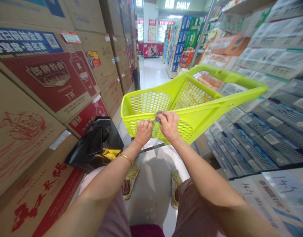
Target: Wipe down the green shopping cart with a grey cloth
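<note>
A lime-green plastic shopping cart (206,121) with latticed sides stands crosswise in front of me, its handle pointing right. My right hand (170,126) is closed on a small crumpled grey cloth (158,116), pressed against the upper rim of the near side. Just left of it, my left hand (143,132) has its fingers curled against the latticed near side, gripping the cart. Its thumb is hidden. The basket's interior shows through the holes, and I see nothing lying in it.
Stacked liquor cartons (65,75) wall off the left side. A black bag (92,144) with something yellow stands by my left shoe. Shelves of packaged goods (265,128) line the right. An aisle floor (155,70) runs on beyond the cart.
</note>
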`<state>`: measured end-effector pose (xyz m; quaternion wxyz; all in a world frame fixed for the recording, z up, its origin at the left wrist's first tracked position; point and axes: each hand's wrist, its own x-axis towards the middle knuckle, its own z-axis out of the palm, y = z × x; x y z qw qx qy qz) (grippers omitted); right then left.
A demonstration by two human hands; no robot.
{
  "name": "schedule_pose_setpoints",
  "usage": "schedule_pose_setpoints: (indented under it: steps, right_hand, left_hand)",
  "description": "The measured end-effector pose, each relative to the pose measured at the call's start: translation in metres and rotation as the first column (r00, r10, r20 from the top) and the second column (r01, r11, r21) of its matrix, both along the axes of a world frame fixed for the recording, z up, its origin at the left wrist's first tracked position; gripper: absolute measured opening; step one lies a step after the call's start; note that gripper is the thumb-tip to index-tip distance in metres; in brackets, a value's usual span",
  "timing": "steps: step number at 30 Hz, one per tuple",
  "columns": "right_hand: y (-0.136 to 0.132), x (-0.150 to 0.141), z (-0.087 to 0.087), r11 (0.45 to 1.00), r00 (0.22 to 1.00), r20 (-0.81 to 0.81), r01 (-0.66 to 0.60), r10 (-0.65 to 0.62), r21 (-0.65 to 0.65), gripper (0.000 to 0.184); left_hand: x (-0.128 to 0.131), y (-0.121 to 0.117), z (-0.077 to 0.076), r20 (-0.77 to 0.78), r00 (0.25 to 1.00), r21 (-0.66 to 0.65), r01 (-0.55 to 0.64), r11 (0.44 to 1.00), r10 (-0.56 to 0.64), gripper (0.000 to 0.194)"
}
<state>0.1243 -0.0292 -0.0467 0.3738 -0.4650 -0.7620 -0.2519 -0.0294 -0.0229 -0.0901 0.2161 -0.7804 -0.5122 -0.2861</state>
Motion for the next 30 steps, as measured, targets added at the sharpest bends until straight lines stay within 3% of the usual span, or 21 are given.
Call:
schedule_pose_setpoints:
  steps: [4, 9, 17, 20, 27, 30]
  right_hand:
    - [0.002, -0.002, -0.018, 0.998, 0.991, 0.117, -0.066, 0.067, -0.009, 0.026]
    - [0.000, -0.001, -0.041, 0.998, 0.978, 0.197, -0.057, 0.062, -0.029, 0.024]
    - [-0.012, 0.001, -0.073, 0.968, 0.911, 0.366, -0.116, 0.193, -0.222, 0.018]
    - [-0.011, -0.001, -0.065, 0.974, 0.924, 0.333, -0.129, 0.187, -0.188, 0.015]
    - [-0.001, 0.000, -0.005, 1.000, 0.999, 0.047, 0.019, -0.019, -0.010, 0.024]
    - [0.002, -0.001, 0.000, 0.999, 0.999, -0.009, 0.050, -0.050, 0.009, 0.025]
  left_hand:
    - [0.000, -0.003, 0.005, -0.029, 0.999, -0.004, -0.024, 1.000, 0.024, 0.027]
    - [0.000, -0.003, 0.010, -0.054, 0.998, 0.004, -0.022, 1.000, 0.022, 0.027]
    - [0.001, -0.002, 0.014, 0.005, 1.000, -0.038, -0.019, 0.999, 0.019, 0.031]
    - [0.001, -0.003, 0.016, 0.004, 1.000, -0.037, -0.025, 0.999, 0.025, 0.031]
    - [0.003, -0.004, 0.018, 0.016, 0.999, -0.032, -0.045, 0.998, 0.045, 0.026]
    - [0.005, -0.004, 0.017, 0.017, 0.998, -0.021, -0.058, 0.998, 0.059, 0.025]
